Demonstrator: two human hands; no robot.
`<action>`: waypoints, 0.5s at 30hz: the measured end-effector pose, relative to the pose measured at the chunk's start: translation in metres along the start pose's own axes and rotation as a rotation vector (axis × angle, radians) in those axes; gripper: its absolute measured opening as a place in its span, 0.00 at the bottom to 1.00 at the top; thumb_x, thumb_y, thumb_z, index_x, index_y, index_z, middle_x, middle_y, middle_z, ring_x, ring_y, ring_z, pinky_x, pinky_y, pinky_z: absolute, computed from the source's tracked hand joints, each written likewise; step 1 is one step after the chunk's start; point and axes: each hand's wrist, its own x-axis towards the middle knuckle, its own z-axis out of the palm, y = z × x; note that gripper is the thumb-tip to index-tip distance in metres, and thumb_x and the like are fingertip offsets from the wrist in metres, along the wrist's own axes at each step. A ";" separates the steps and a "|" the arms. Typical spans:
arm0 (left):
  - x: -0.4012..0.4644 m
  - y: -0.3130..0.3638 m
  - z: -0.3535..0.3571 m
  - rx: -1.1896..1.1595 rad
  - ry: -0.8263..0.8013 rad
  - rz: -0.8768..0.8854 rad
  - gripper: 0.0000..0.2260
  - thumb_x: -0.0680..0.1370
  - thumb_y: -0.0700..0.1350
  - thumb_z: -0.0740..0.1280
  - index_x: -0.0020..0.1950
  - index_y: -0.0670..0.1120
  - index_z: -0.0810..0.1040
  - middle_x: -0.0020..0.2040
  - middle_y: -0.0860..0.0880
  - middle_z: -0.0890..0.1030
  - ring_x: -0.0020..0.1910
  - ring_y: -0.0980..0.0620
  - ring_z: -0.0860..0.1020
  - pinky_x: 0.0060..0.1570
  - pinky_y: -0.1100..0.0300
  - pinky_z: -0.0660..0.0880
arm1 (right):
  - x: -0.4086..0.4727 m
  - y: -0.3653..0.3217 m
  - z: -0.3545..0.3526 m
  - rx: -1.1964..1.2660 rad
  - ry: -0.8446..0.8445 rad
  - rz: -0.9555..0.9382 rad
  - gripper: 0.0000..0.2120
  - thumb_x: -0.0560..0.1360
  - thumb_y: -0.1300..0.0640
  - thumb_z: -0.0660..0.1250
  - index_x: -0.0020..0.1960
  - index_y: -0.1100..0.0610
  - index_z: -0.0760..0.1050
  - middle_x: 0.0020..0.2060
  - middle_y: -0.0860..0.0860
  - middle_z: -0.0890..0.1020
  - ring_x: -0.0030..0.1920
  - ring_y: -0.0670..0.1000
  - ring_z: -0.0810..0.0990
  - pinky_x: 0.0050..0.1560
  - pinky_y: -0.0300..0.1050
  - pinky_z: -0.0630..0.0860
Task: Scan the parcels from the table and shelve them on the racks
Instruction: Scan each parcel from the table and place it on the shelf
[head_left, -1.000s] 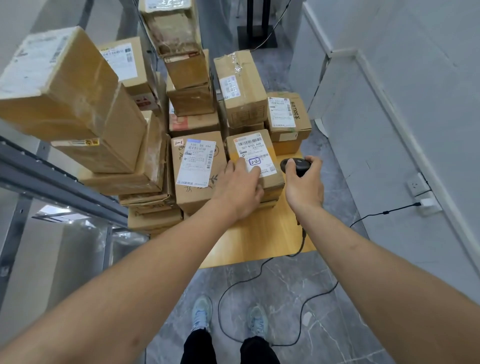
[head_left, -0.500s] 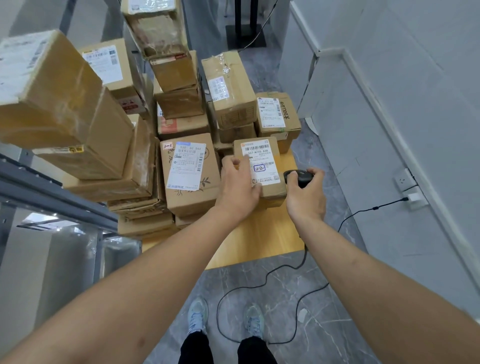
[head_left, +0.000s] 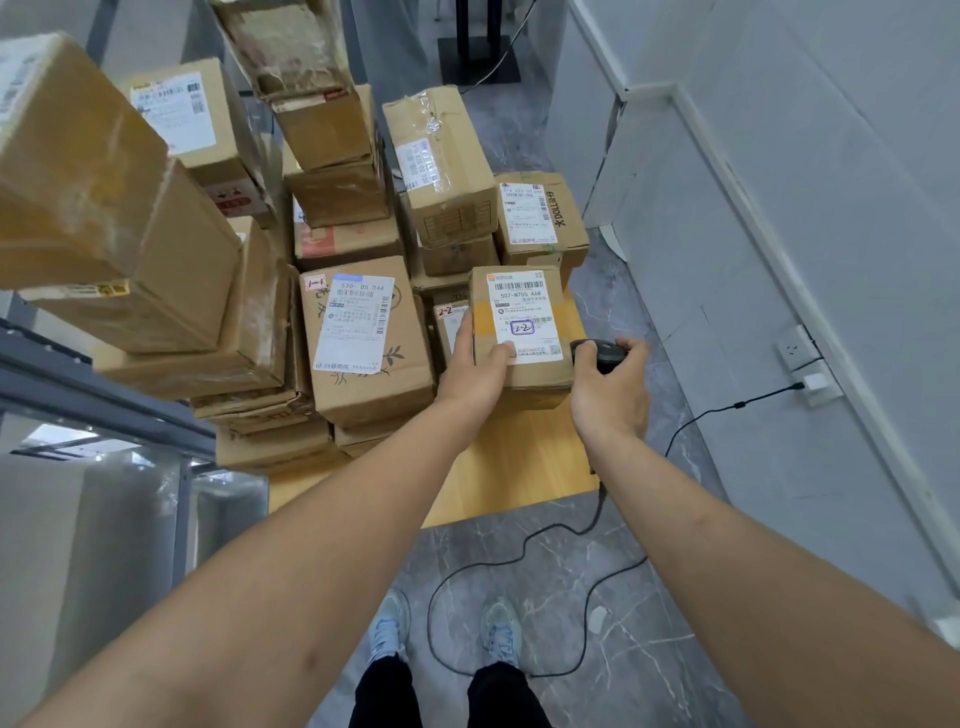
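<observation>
Parcel marked "2-2" (head_left: 519, 327): one, at the near right of the pile on the wooden table (head_left: 509, 462), label up. Left hand (head_left: 475, 371) grips its near left corner, thumb on the label, fingers down the left side. Right hand (head_left: 608, 395) curled round one black scanner (head_left: 602, 353), just beside the parcel's right edge; scanner mostly hidden by the fingers. One cable (head_left: 519, 551) loops over the floor; its end is hidden.

Boxes: about a dozen visible in the stack, exact count uncertain as lower ones are covered. One box marked "1-1" (head_left: 363, 338) left of the held parcel. Two large boxes (head_left: 93, 197) on the rack (head_left: 104, 384), cut off at frame left.
</observation>
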 end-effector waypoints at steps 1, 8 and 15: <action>0.000 -0.002 -0.001 -0.011 -0.010 -0.002 0.31 0.83 0.55 0.63 0.82 0.69 0.52 0.76 0.59 0.72 0.70 0.50 0.72 0.64 0.54 0.66 | 0.000 0.001 -0.001 0.009 -0.001 0.005 0.15 0.83 0.41 0.61 0.66 0.45 0.66 0.44 0.45 0.78 0.45 0.50 0.79 0.43 0.50 0.77; -0.017 -0.003 -0.004 -0.071 -0.061 0.078 0.30 0.86 0.52 0.61 0.83 0.69 0.52 0.75 0.61 0.70 0.71 0.55 0.68 0.67 0.57 0.62 | -0.007 0.002 -0.017 0.056 0.021 0.000 0.14 0.83 0.41 0.60 0.66 0.42 0.65 0.45 0.45 0.79 0.44 0.52 0.81 0.43 0.51 0.77; -0.056 0.015 -0.020 0.007 -0.132 0.235 0.34 0.87 0.51 0.61 0.80 0.74 0.41 0.73 0.64 0.69 0.72 0.56 0.70 0.76 0.53 0.64 | -0.026 -0.016 -0.048 0.065 0.054 -0.126 0.15 0.83 0.41 0.60 0.67 0.43 0.66 0.45 0.43 0.78 0.44 0.48 0.78 0.43 0.49 0.74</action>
